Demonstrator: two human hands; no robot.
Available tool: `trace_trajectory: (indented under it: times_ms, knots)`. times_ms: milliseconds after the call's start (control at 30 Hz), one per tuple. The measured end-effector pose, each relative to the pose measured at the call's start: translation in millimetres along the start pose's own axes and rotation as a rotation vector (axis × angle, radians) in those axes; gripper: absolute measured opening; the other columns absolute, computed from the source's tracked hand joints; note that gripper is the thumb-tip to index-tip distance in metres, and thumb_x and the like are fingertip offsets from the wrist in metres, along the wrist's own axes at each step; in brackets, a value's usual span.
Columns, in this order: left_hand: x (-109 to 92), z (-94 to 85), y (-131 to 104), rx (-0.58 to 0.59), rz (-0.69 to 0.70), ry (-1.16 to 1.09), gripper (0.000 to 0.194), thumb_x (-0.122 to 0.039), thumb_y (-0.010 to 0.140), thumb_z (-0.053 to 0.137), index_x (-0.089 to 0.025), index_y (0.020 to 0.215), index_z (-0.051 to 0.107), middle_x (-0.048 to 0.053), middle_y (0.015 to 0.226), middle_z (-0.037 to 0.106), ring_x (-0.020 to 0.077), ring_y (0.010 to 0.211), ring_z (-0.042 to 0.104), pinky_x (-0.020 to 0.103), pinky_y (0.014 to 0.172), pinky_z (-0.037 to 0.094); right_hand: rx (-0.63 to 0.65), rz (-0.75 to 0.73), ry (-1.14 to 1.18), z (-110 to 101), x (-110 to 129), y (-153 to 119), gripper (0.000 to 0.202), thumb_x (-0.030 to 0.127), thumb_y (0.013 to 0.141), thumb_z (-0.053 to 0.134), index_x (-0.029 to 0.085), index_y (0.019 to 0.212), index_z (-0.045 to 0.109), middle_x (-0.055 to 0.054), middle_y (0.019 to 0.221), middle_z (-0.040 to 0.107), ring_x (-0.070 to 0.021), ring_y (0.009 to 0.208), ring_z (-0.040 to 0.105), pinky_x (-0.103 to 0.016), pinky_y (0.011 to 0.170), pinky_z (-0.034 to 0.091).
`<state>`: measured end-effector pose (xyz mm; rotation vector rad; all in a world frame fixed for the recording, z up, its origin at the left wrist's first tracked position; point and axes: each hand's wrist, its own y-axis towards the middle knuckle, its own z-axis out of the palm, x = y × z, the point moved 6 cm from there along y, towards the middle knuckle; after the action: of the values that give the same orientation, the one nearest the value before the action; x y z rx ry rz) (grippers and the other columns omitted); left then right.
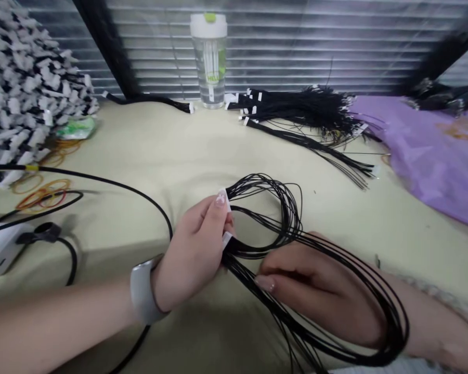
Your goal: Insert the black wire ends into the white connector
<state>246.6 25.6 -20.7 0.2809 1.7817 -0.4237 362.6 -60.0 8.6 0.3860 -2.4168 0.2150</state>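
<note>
My left hand, a grey band on its wrist, is closed around the white connectors at the ends of a black wire harness. One coil of the wires loops out from these connectors over the table. A second, larger loop hangs toward me and passes across my right wrist. My right hand is inside that larger loop, its fingers curled and thumb pressed by the wires just right of the connectors. Its palm side and part of its grip are hidden.
At the back stand a clear water bottle and a pile of black harnesses. A heap of white-ended cables fills the left, with rubber bands and a white power strip nearer. A purple bag lies right.
</note>
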Motion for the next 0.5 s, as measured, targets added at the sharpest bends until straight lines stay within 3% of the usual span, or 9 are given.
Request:
trace_trajectory:
  times_ms: [133,333,500]
  knots:
    - [-6.2,0.1,0.2,-0.001,0.039,0.057,0.041,-0.039,0.094,0.033,-0.016,0.061,0.042,-0.003,0.053,0.043,0.0071,0.048,0.037,0.018,0.045,0.033,0.021,0.078,0.072,12.8,-1.7,6.0,0.034,0.035,0.095,0.039,0.017,0.072,0.056,0.002,0.060,0.053,-0.0066,0.058,0.047,-0.019,0.055,0.036]
    - [-4.5,2.7,0.9,0.012,0.063,0.043,0.041,-0.041,0.094,0.034,-0.016,0.062,0.042,-0.003,0.055,0.043,0.0067,0.049,0.038,0.017,0.045,0.033,-0.046,0.061,-0.011,12.4,0.0,7.0,0.024,0.023,0.092,0.038,0.018,0.072,0.052,0.003,0.065,0.052,-0.0069,0.060,0.043,-0.020,0.055,0.032]
    - [-3.9,3.0,-0.1,0.014,0.060,0.041,0.040,-0.040,0.094,0.034,-0.016,0.062,0.041,-0.003,0.055,0.042,0.0066,0.048,0.038,0.017,0.044,0.033,-0.014,0.049,-0.060,13.6,0.7,6.0,0.019,0.018,0.087,0.040,0.018,0.070,0.049,0.004,0.062,0.050,-0.0066,0.056,0.040,-0.021,0.053,0.029]
